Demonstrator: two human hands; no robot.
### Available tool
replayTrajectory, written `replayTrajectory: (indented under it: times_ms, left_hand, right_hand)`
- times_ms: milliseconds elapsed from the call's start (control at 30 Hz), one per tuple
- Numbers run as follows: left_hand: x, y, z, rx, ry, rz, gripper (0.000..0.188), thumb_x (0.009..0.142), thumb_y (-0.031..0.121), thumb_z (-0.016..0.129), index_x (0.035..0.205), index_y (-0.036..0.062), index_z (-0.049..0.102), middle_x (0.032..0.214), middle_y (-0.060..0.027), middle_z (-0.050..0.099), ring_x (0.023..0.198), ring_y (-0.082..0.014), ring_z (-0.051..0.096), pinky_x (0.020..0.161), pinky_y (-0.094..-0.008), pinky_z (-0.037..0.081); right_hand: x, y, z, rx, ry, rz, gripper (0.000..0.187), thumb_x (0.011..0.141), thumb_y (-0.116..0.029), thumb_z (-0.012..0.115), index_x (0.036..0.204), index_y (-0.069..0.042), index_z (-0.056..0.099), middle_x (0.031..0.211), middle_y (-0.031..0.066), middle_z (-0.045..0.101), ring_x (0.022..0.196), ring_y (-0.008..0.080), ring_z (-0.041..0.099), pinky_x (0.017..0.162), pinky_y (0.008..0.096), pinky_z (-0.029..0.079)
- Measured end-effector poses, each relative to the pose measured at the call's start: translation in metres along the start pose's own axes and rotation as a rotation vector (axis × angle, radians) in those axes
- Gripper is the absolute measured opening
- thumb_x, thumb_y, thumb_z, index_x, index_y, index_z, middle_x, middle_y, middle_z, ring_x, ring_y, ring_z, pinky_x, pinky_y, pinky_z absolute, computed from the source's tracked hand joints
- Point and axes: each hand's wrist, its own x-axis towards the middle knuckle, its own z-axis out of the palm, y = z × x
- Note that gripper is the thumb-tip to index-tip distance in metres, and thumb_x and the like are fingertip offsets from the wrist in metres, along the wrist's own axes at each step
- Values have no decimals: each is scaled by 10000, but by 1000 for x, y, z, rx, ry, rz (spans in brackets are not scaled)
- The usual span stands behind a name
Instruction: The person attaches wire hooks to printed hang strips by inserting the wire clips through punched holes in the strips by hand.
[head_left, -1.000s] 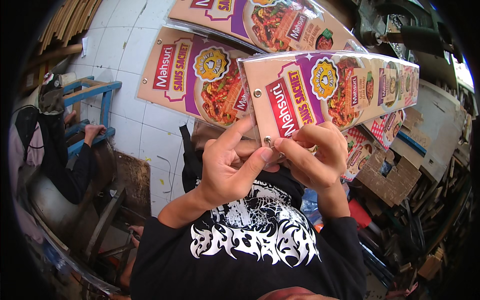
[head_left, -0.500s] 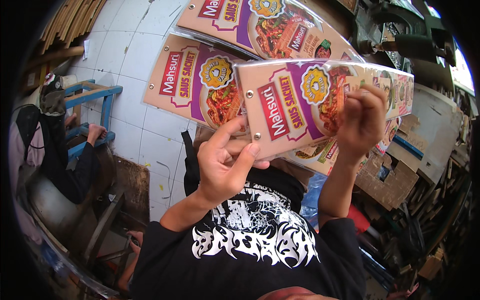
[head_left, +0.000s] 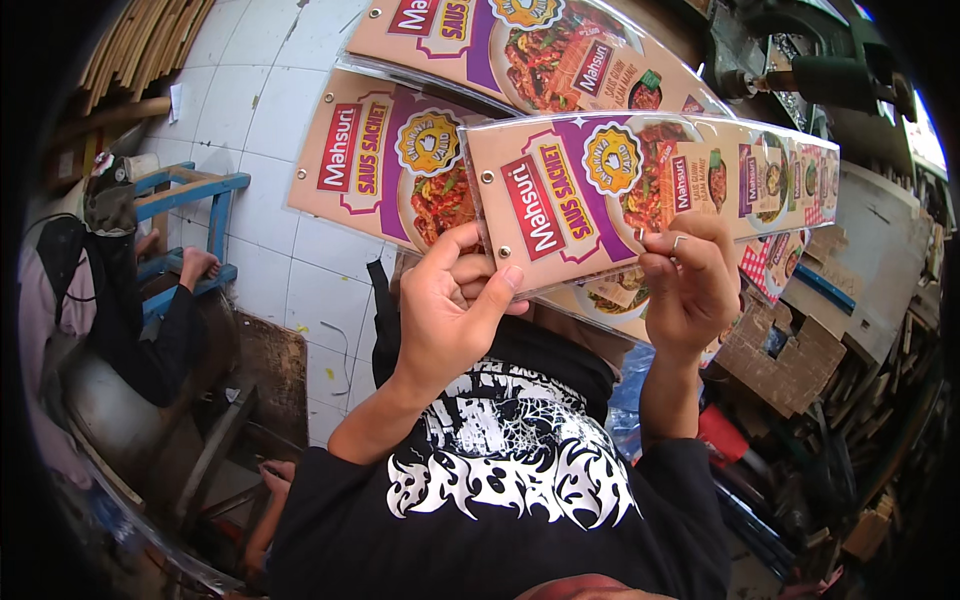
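My left hand (head_left: pixel 450 310) grips the lower left corner of a long printed sign (head_left: pixel 625 235), its thumb on the front and its fingers behind. The sign is peach and purple with food pictures, has a glossy clear cover, and carries two metal eyelets along its left edge. In front of the sign's lower edge, my right hand (head_left: pixel 695 290) pinches a small bent metal wire (head_left: pixel 680 240) between thumb and fingers. Whether the wire touches the sign I cannot tell. Behind it lie two similar signs, a middle one (head_left: pixel 350 215) and a farther one (head_left: pixel 440 55), overlapping.
A dark machine with a spindle (head_left: pixel 780 85) stands at the far right. Wooden offcuts (head_left: pixel 885 380) are piled along the right side. On the left, another person's foot (head_left: pixel 200 265) shows beside a blue stool frame (head_left: pixel 215 215) on white floor tiles (head_left: pixel 275 110).
My right hand has dropped toward me from in front of the sign's pictures, and the metal wire now shows in its fingers. The held sign has shifted slightly left and up.
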Motion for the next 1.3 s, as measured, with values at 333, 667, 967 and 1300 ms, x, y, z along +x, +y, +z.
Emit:
replayTrajectory:
  times_ms: [333,667,967,1300]
  left_hand:
    - [6,-1,0,81,54,-7,321,931,54,620,1187,-116,527,972,-177,702,793,-171,704,618,-270,619]
    - [3,2,1,92,63,-12,330,927,36,577,1194,-150,516,958,-193,701,785,-191,709,605,-278,620]
    - [8,6,-5,35,-25,-9,364,915,15,552,1228,-157,481,999,-218,690,868,-221,709,693,-314,630]
    - [13,15,-21,876,115,470,172,841,-14,704,1007,-33,660,824,-107,694,686,-151,654,562,-257,514]
  right_hand:
    - [-19,2,-6,-25,-71,-43,211,740,-12,799,920,-31,691,831,95,617,683,175,603,593,278,475]
    - [-22,-13,5,121,-151,-6,265,701,17,807,933,-34,689,849,79,652,727,181,626,615,292,509]
    - [-34,-20,12,112,-88,65,250,736,-14,809,951,-30,682,846,86,646,724,192,625,610,293,498]
    - [-27,3,12,-45,48,120,164,779,7,775,915,7,682,843,93,633,681,153,606,556,257,480]
